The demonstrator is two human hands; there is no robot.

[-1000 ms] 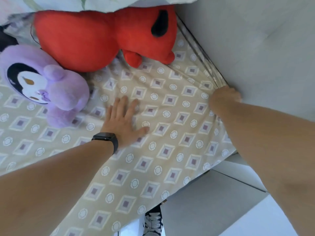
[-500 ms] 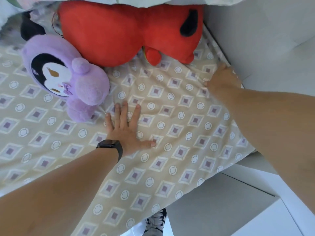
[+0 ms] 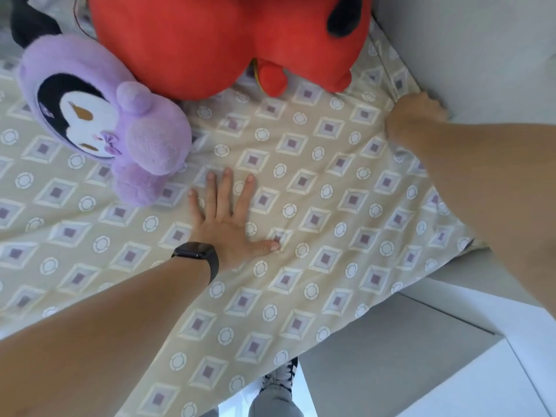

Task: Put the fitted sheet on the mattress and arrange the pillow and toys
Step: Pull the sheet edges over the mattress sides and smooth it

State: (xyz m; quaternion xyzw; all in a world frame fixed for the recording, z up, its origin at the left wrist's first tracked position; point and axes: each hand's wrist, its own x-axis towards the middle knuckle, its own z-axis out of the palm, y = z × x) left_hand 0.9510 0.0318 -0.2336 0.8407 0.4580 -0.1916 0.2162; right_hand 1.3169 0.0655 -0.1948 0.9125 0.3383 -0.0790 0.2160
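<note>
Item: fitted sheet (image 3: pixel 316 188), beige w/ diamond + circle print, lying over the mattress top, mostly flat, light creases near the right edge. I see my left hand (image 3: pixel 228 224) flat on it mid-scene, fingers spread, palm pressing down, black watch (image 3: pixel 200 257) at the wrist. My right hand (image 3: pixel 416 115) is at the far right, where the sheet edge meets the grey wall panel (image 3: pixel 466 49); fingers go down out of sight there, so can't tell if they pinch cloth or just push it in. Purple plush (image 3: pixel 117 127) sits far left, foot just beside my left fingertips; red plush (image 3: pixel 228 40) behind it, touching the sheet. Pillow: not clearly in view. Shoe (image 3: pixel 281 377) on floor below near edge. Risks, my guess: tugging at the right edge could drag the cloth under my left palm and bunch it; a hard pull may pop another corner off; the left hand sliding further could nudge the purple plush; the tuck may hold shallow and spring back out.
</note>
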